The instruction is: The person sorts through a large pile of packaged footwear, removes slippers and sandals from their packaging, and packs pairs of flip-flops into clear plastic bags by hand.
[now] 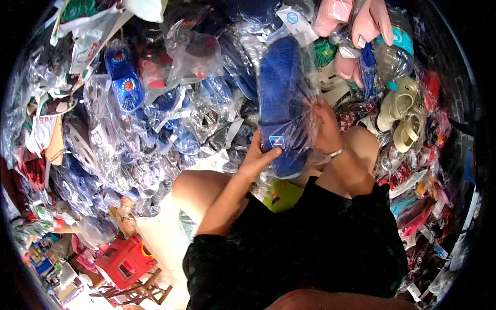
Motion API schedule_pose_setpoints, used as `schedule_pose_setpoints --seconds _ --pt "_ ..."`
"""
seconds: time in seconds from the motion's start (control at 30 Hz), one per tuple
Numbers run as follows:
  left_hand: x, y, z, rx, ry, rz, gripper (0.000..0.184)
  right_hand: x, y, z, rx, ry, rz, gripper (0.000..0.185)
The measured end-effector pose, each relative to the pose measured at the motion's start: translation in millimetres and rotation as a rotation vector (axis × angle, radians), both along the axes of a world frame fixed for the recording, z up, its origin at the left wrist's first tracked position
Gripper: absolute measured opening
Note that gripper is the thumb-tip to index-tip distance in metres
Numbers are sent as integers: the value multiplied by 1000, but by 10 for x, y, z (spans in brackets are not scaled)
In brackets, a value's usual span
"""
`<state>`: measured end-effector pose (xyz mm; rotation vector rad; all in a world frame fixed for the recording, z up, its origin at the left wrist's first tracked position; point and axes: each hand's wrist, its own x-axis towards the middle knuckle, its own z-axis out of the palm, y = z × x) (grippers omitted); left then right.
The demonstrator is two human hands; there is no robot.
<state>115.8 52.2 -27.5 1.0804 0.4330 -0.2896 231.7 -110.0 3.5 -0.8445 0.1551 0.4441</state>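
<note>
A blue slide sandal [281,77] in a clear plastic bag is held upright in front of me, with a small badge on its strap. My left hand [260,156] grips its lower left side, thumb across the strap near the badge. On the right, my right hand [325,124] is closed on the crinkled clear bag [310,111] at the sandal's edge; its fingertips are partly hidden by plastic. Whether a second sandal lies behind the first I cannot tell. Around both hands lie many bagged sandals, among them a blue slide [124,82] with an orange ball print.
Pink slides [361,26] and cream clogs [404,111] lie to the right, near a large clear bottle [395,54]. A red plastic box [125,261] and a wooden stool [137,292] stand at the lower left. A green thing [283,195] lies between my knees.
</note>
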Motion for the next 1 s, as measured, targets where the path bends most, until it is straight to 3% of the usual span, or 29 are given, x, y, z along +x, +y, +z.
schedule_pose_setpoints --seconds 0.13,0.2,0.33,0.4,0.5,0.6,0.67,0.77,0.8,0.87,1.0 --pt "-31 -184 53 -47 -80 196 64 60 -209 85 -56 -53 179 28" --pt "53 -106 78 -15 -128 214 62 132 -219 114 -73 -128 142 26" --pt "551 86 512 293 -75 278 66 352 -394 -57 50 -9 -26 24" --pt "952 208 532 261 -218 342 71 392 -468 0 111 -41 -17 25" --pt "1680 488 638 506 -281 454 55 403 -582 44 215 -32 23 24" --pt "2352 930 673 495 -412 589 43 393 -632 117 335 39 38 20" --pt "2657 1348 747 573 -465 549 38 405 -680 152 391 59 36 19" --pt "2884 2167 961 248 -300 478 25 430 -719 73 442 45 75 17" --pt "2866 1997 1155 297 -216 664 26 422 -752 -4 507 85 39 25" --pt "2806 2577 1193 512 -284 549 29 414 -785 -59 577 131 14 33" --pt "2513 3819 1256 255 -357 675 34 478 -797 2 545 201 -11 27"
